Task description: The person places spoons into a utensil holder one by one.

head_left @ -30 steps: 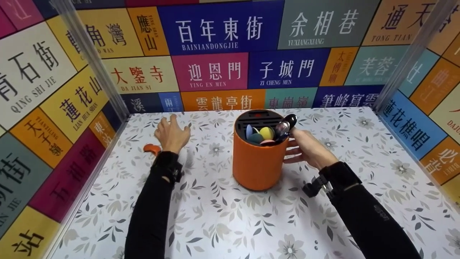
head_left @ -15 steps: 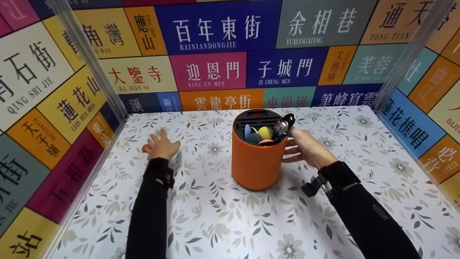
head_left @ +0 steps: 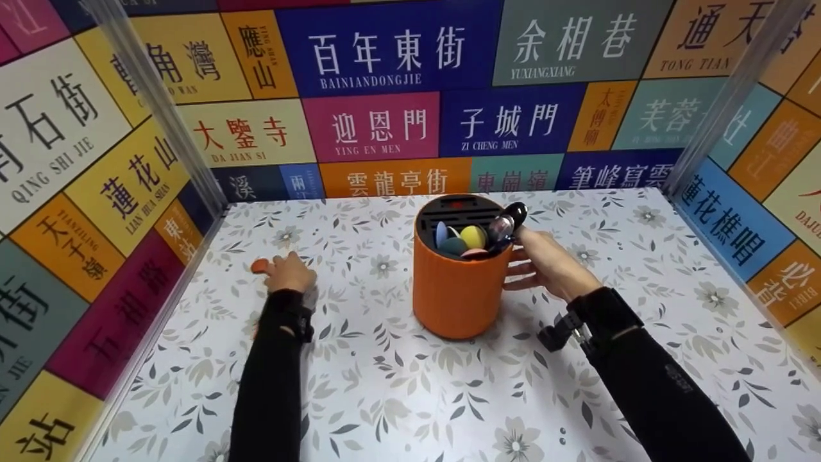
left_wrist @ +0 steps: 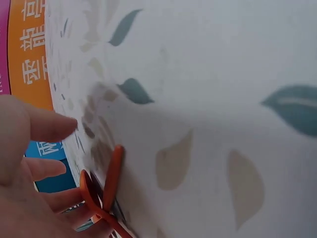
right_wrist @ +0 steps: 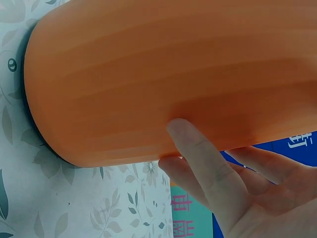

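Note:
On the patterned table, an orange cylindrical utensil holder (head_left: 457,295) stands upright with a black slotted top. Several utensil ends stick out of it, among them a yellow rounded one (head_left: 473,237) and a shiny spoon (head_left: 503,224). My right hand (head_left: 551,263) rests against the holder's right side, fingertips touching its wall in the right wrist view. At the left, my left hand (head_left: 290,273) is low over an orange-handled tool (left_wrist: 105,198) that looks like scissors. Its fingers reach the handles, while the thumb (left_wrist: 54,125) stands apart. Hand and forearm hide most of the tool.
Sign-printed panels (head_left: 372,125) close off the back and both sides, meeting at clear corner strips (head_left: 725,96). A white leaf-patterned cover (head_left: 397,391) lies over the table.
My left hand has moved left and down onto the orange-handled tool, which now shows on both sides of the wrist. My right hand and the holder stay in place.

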A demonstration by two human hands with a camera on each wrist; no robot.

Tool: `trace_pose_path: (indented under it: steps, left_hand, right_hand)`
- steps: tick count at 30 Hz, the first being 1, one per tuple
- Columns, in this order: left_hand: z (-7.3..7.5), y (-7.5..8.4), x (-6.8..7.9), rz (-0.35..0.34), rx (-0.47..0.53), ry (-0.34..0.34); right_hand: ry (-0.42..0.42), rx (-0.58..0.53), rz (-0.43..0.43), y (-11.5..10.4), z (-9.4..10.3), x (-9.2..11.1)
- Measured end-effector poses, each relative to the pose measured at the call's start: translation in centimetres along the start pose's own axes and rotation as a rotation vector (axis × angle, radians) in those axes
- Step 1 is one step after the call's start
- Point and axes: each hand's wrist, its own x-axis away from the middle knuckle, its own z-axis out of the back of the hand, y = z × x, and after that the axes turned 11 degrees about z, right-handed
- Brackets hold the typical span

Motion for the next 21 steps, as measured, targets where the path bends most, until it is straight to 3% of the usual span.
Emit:
trace_pose_path:
  steps: [5, 11, 16, 21]
  left_hand:
    - [-0.7, -0.2, -0.4, 0.024, -0.035, 0.069]
    - [-0.9, -0.2, -0.3, 0.049, -0.009, 0.103]
    - [-0.8, 0.0, 0.1, 0.012, 0.003, 0.136]
    - [-0.7, -0.2, 0.6, 0.027, 0.106, 0.130]
  right_hand:
    - [-0.003, 0.002, -0.004, 0.1, 0.0, 0.0]
    - [-0.005, 0.002, 0.003, 0.1, 0.0, 0.0]
    - [-0.003, -0.003, 0.008, 0.1, 0.1, 0.1]
    - [-0.007, -0.007, 0.007, 0.2, 0.1, 0.1]
